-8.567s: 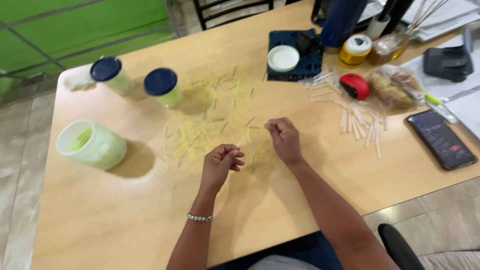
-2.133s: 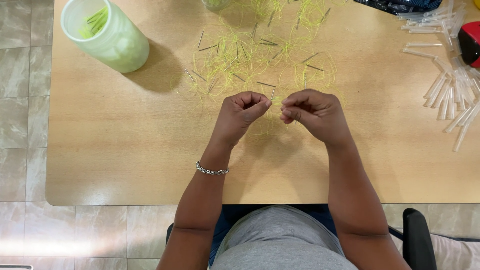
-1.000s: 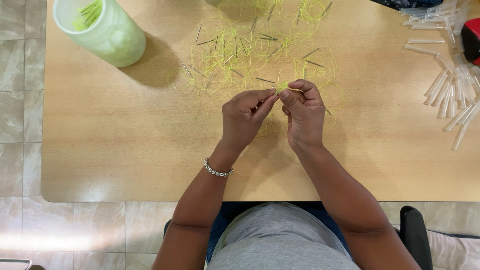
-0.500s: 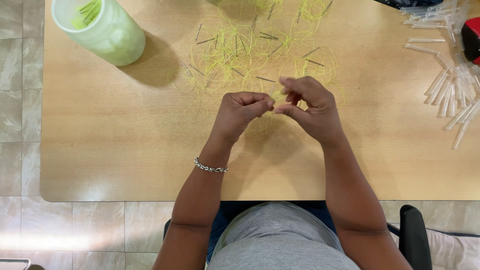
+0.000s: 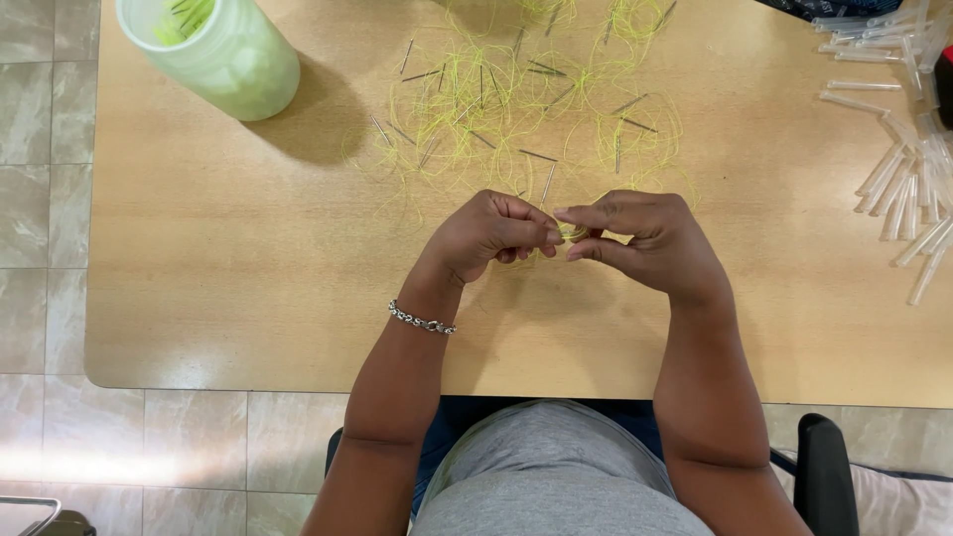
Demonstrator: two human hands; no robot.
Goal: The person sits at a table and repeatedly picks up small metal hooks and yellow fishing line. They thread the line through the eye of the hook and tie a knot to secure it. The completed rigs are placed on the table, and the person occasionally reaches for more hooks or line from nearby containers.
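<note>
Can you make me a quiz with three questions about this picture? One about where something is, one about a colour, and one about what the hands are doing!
1. Where is the pale green translucent plastic jar on the light wooden table?
A. at the far left corner
B. next to the clear tubes
C. under the hands

2. What colour is the tangled thin thread spread among the small metal needles?
A. red
B. yellow-green
C. blue

3. What are the left hand and the right hand doing?
A. lying flat and apart
B. pinching together at the fingertips
C. gripping the jar

Answers:
1. A, it stands at the upper left, far from the clear plastic tubes at the right edge.
2. B, the strands are bright yellow-green.
3. B, both hands meet at the fingertips, pinching something small.
</note>
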